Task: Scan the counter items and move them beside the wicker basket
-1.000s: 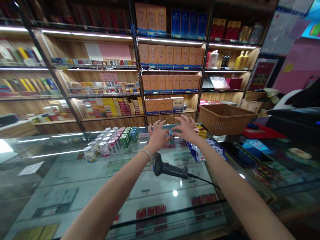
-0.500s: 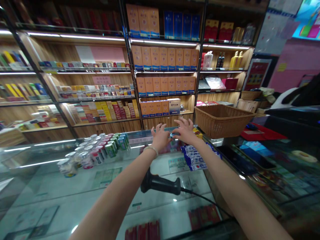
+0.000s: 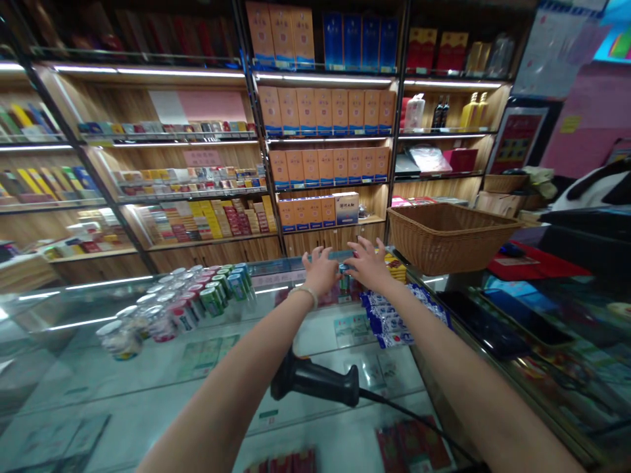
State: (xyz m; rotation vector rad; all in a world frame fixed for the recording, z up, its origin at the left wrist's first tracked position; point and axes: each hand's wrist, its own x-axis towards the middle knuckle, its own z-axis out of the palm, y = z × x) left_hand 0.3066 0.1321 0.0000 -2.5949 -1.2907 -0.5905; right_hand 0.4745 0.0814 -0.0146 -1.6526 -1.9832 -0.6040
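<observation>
My left hand (image 3: 321, 270) and my right hand (image 3: 365, 264) reach out over the far part of the glass counter (image 3: 315, 332). Their fingers are spread and bent, thumbs turned towards each other. Between them stand small blue-green containers (image 3: 344, 270), partly hidden by the fingers; the thumbs are at or against them. To the left, small canisters (image 3: 190, 299) with white, pink, green and blue colouring stand in rows. Beside my right forearm lie blue-and-white packets (image 3: 389, 318) in a stack. Under my forearms rests a black handheld scanner (image 3: 318, 381) with a cable.
A brown wicker basket (image 3: 444, 240) stands on the right of the counter, with yellow packs (image 3: 396, 268) near it. Dark phone-like slabs (image 3: 486, 325) lie at the right. Behind the counter, shelves hold orange boxes (image 3: 323, 112) and several rows of packs.
My view has shifted slightly. Both hands stay close together at the same spot; more of the blue-green containers shows between them.
</observation>
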